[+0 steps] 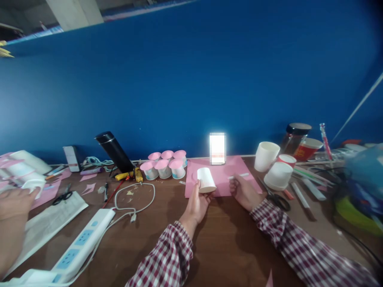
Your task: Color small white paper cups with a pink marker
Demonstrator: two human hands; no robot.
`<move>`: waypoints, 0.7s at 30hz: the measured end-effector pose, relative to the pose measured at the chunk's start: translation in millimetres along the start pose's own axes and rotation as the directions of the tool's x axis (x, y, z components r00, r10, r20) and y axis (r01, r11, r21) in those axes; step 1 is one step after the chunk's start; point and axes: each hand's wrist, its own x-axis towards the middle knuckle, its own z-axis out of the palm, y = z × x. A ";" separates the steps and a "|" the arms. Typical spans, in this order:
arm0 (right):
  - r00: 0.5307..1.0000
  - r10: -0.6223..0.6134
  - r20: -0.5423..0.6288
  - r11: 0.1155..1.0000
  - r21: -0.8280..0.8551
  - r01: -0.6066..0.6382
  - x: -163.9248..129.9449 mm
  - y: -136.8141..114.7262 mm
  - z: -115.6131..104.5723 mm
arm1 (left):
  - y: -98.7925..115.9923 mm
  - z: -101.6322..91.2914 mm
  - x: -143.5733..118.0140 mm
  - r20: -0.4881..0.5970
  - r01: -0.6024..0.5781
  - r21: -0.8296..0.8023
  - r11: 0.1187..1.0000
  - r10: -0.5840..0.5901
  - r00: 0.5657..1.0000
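Note:
My left hand [197, 203] is closed around a white paper cup [206, 180], which is tilted with its wider end downward, over the front edge of a pink paper sheet [191, 167]. To the right, the fingers of my right hand [241, 191] pinch a thin white stick [244, 174] above the same sheet; its exact kind I cannot make out. Behind the cup stands a bright upright phone-like screen [218, 148]. Several small cups with pink tops [163, 168] stand in two rows left of the sheet.
White cups [279, 175], black scissors [278, 199] and a dark-lidded jar [295, 137] are on the right. Leftward are a black flask [115, 151], yellow-handled tool [122, 175], white cable [154, 199] and power strip [83, 239]. Another person's hand [14, 203] is at far left.

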 end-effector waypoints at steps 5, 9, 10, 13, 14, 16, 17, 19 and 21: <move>0.996 0.089 0.017 0.993 0.077 -0.090 0.3 -0.7 0.1 | 0.2 0.2 -0.5 0.006 0.004 0.012 1.000 -0.004 1.000; 0.992 0.126 0.006 0.982 0.143 -0.125 0.0 0.4 0.9 | 0.6 -0.3 -0.4 -0.002 0.011 0.009 1.000 -0.011 1.000; 0.991 0.131 0.006 0.980 0.153 -0.130 0.0 0.5 0.8 | 0.6 -0.2 -0.3 -0.001 0.010 0.006 1.000 -0.010 1.000; 0.990 0.142 0.007 0.975 0.172 -0.141 0.1 1.0 -0.1 | 0.6 0.2 0.1 -0.002 0.011 0.003 1.000 -0.011 1.000; 0.990 0.144 0.008 0.974 0.174 -0.143 0.2 1.2 -0.5 | 0.5 0.3 0.3 -0.004 0.011 0.004 1.000 -0.011 1.000; 0.989 0.147 0.008 0.973 0.177 -0.146 0.5 1.6 -1.0 | 0.2 0.1 0.7 -0.010 0.014 0.005 1.000 -0.014 1.000; 0.989 0.148 0.008 0.973 0.178 -0.147 0.6 1.6 -1.0 | 0.1 -0.1 0.9 -0.012 0.015 0.005 1.000 -0.015 1.000; 0.989 0.148 0.008 0.973 0.179 -0.147 0.7 1.5 -0.8 | -0.3 -0.7 1.2 -0.014 0.018 0.001 1.000 -0.018 1.000; 0.989 0.146 0.008 0.973 0.180 -0.145 0.5 1.4 -0.4 | -0.4 -1.1 1.4 -0.014 0.020 -0.003 1.000 -0.020 1.000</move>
